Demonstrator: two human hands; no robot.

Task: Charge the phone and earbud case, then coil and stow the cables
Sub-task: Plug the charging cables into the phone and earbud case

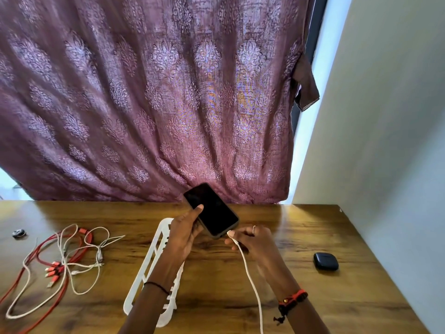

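My left hand [186,229] grips a black phone [213,209] above the middle of the wooden table [313,297], thumb on its dark screen. At the phone's lower end, my right hand [250,238] pinches the plug of a white cable [251,280], which trails down toward me. Whether the plug sits in the port I cannot tell. The dark earbud case [325,261] lies shut on the table to the right, apart from both hands.
A tangle of red and white cables [69,259] lies on the table's left. A white slotted plastic rack [154,263] lies flat under my left forearm. A small dark round object [19,233] sits far left. A purple curtain [168,104] hangs behind; a wall stands right.
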